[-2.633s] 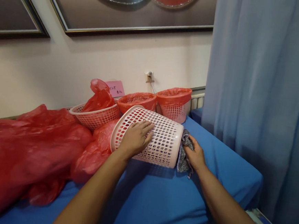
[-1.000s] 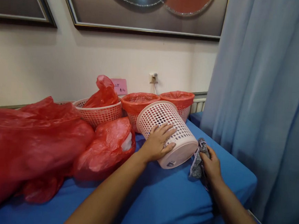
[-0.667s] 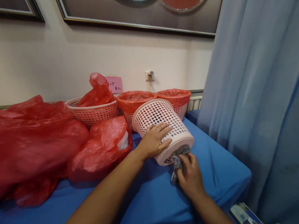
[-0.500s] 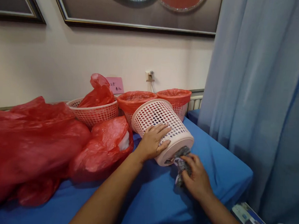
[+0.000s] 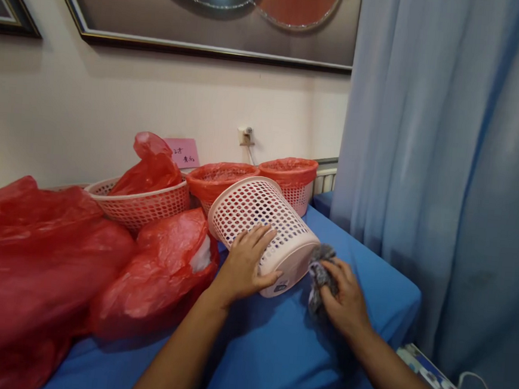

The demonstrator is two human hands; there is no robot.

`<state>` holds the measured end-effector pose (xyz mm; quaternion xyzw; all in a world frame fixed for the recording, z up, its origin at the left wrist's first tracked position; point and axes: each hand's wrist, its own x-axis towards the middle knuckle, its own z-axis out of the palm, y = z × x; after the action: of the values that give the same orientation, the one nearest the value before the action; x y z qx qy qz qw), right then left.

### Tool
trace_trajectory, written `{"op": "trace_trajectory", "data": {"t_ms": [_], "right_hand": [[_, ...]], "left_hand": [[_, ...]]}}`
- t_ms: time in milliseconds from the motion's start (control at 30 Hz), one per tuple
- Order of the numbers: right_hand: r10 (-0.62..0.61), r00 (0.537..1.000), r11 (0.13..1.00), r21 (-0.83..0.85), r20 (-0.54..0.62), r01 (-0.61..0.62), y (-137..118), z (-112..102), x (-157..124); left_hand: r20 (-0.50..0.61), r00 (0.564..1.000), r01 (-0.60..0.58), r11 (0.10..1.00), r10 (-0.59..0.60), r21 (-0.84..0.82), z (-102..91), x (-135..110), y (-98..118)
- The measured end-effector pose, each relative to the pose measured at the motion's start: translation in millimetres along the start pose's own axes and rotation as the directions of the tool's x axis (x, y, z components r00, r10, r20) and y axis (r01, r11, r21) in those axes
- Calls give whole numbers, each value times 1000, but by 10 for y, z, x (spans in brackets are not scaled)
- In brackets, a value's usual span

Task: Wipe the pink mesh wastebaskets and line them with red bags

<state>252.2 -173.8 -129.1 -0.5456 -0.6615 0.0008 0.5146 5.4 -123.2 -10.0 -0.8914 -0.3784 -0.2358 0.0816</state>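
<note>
A pale pink plastic wastebasket (image 5: pixel 265 210) with a lattice side lies tipped over on the blue-covered bed (image 5: pixel 341 357), its solid base turned toward me. My left hand (image 5: pixel 245 262) rests on its side with fingers spread, the thumb reaching over the edge of the base. A label partly shows on the base near that thumb. In my right hand (image 5: pixel 341 294) is a crumpled grey cloth (image 5: pixel 320 274), pinched between thumb and fingers. The cloth is just off the base's right edge; whether it touches cannot be made out.
Behind stand two baskets lined with red bags (image 5: pixel 222 176) (image 5: pixel 288 170) and a wide basket (image 5: pixel 145 209) holding a red bag. Large red plastic bags (image 5: pixel 33 266) cover the left side. A blue curtain (image 5: pixel 394 139) hangs at right, beside a low unit (image 5: pixel 442 383).
The cloth in my right hand has moved off the base to its right edge. The base has turned slightly, and my left thumb lies lower on it. The whole view has shifted right.
</note>
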Motion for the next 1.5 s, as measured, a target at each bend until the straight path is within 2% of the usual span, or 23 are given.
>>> {"op": "trace_trajectory", "data": {"t_ms": [67, 100, 133, 233, 300, 367, 467, 533, 567, 667, 733, 767, 867, 933, 967, 1033, 1133, 1200, 1267, 1333, 1367, 1433, 1500], "right_hand": [[-31, 990, 999, 6, -137, 32, -19, 24, 69], [-51, 989, 999, -6, -139, 50, -32, 60, 80], [-63, 994, 998, -20, -93, 62, -45, 106, 71], [-29, 986, 996, -77, 164, 42, -63, 230, -29], [11, 968, 996, -85, 250, 11, -51, 246, -75], [31, 984, 999, -45, 175, -23, -37, 210, -48], [28, 995, 999, 20, -99, -26, -47, 169, 80], [4, 986, 1000, 15, -165, -2, -73, 205, 131], [-5, 992, 1000, 9, -127, 6, -84, 238, 128], [7, 992, 1000, -8, 129, -6, -92, 327, 29], [21, 979, 1000, 3, 201, -22, -94, 324, -35], [23, 987, 999, 22, 160, -26, -108, 300, -44], [-37, 993, 993, 107, -113, 49, -230, 194, 40], [-129, 976, 984, 102, -178, 148, -351, 154, 122], [-175, 973, 979, 80, -150, 188, -402, 153, 145], [-220, 975, 975, 30, -11, 221, -448, 178, 135], [-179, 962, 983, 0, 205, 183, -371, 216, 15], [-142, 969, 990, 12, 201, 142, -301, 207, -53], [-129, 988, 991, 43, 82, 126, -300, 181, -65], [-158, 987, 985, 65, 7, 157, -388, 170, -37], [-182, 983, 981, 63, 8, 181, -453, 175, -23], [-231, 968, 973, 29, 100, 230, -578, 201, -21], [-262, 928, 960, -25, 265, 278, -642, 225, -62]], "left_hand": [[4, 1000, -4, 1000, 4, 6, 3, 13, -4], [2, 1000, -3, 1000, 3, 6, 7, 21, -9], [-3, 1000, -1, 1000, 1, 6, 11, 27, -15], [-24, 1000, 4, 1000, -4, 0, 22, 30, -41], [-38, 999, 1, 1000, -1, -1, 29, 17, -55], [-49, 999, 1, 1000, -1, 1, 36, -1, -64], [-55, 998, 1, 1000, -1, 2, 47, -25, -74], [-55, 998, 3, 1000, -3, 3, 53, -33, -85], [-58, 998, 7, 1000, -7, 3, 54, -35, -92], [-59, 998, 22, 1000, -23, -4, 50, -41, -109], [-55, 998, 27, 1000, -27, -12, 44, -49, -112], [-54, 998, 26, 1000, -27, -15, 42, -54, -112], [-61, 998, 16, 1000, -17, -16, 51, -70, -113], [-66, 998, 13, 1000, -14, -14, 64, -81, -120], [-68, 998, 15, 1000, -15, -12, 71, -86, -125], [-69, 997, 25, 1000, -26, -11, 81, -97, -133], [-76, 996, 38, 999, -39, -15, 90, -109, -137], [-80, 996, 38, 999, -40, -18, 95, -108, -134], [-78, 996, 33, 999, -34, -18, 101, -103, -132], [-77, 997, 26, 1000, -27, -17, 106, -100, -135], [-77, 997, 22, 1000, -23, -16, 107, -100, -138], [-76, 997, 19, 1000, -21, -16, 107, -107, -146], [-73, 997, 20, 1000, -21, -22, 104, -117, -149]]}}
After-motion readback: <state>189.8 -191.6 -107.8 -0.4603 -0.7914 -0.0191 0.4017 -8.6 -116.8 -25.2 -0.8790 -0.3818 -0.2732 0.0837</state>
